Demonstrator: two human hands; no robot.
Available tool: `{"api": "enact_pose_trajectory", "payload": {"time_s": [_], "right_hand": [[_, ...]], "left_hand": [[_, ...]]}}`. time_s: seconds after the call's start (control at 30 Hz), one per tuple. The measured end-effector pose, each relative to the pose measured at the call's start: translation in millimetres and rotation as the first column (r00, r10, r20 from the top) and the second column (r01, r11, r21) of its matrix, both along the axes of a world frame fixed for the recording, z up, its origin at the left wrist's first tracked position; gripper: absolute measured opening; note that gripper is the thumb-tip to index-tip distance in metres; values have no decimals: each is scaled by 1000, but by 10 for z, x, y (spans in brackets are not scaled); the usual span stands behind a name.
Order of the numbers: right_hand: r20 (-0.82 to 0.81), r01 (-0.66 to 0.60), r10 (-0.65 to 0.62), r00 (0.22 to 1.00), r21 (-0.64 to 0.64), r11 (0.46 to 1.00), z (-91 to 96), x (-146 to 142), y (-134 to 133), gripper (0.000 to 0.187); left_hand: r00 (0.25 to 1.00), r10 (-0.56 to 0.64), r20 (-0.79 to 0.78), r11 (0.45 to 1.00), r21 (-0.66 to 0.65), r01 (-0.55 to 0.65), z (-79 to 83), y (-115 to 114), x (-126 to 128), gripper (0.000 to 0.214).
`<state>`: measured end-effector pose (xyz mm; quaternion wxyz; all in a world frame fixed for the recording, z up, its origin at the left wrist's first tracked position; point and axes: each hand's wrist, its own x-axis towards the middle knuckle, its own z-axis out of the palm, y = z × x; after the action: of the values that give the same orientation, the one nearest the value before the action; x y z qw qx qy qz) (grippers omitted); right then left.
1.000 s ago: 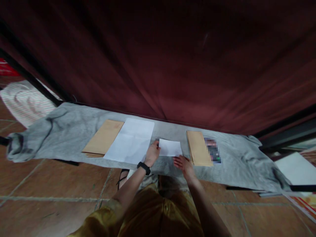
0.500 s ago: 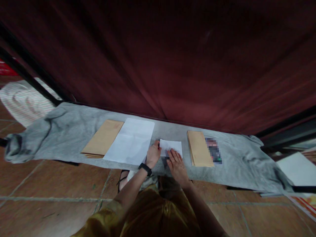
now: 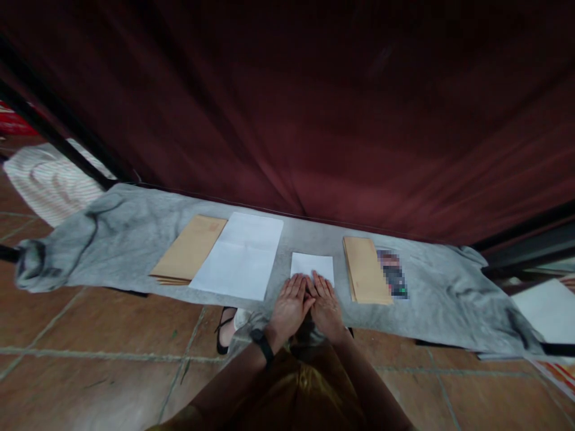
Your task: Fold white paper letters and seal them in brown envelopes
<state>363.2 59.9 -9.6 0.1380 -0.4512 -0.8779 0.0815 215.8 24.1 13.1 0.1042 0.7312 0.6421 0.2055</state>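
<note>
A small folded sheet of white paper (image 3: 312,263) lies on the grey cloth directly in front of me. My left hand (image 3: 291,305) is flat, its fingertips on the paper's near left part. Beside it my right hand (image 3: 324,306) also lies flat, fingers stretched out over the near right part. Both hands are open, with their thumbs close together. The paper's near edge is hidden under them. Left of the hands is a larger stack of white sheets (image 3: 242,254). To the right lies a small pile of brown envelopes (image 3: 366,269).
Another pile of brown envelopes (image 3: 191,248) sits left of the white sheets, partly overlapped by them. A blurred-out dark object (image 3: 394,275) lies beside the right envelopes. Grey cloth (image 3: 440,287) covers the narrow table. A dark red curtain (image 3: 287,120) hangs behind it.
My left hand has moved right and nearer to me, from the paper's left edge to lie flat beside my right hand. The right hand's fingers have shifted slightly.
</note>
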Motion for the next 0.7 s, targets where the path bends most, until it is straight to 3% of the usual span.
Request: {"api": "enact_pose_trajectory", "payload": {"time_s": [0.2,0.7], "right_hand": [[-18,16,-16,1000,-1,1000,-18,21,-13,60],[-271,175,-184,945,-55,983,-136,234,-48,59]], "left_hand": [[990,-7,-142,999,49,14,-174,-142,-46,70],[980,41,-196,999,43,-33,-181,-256,-79,77]]}}
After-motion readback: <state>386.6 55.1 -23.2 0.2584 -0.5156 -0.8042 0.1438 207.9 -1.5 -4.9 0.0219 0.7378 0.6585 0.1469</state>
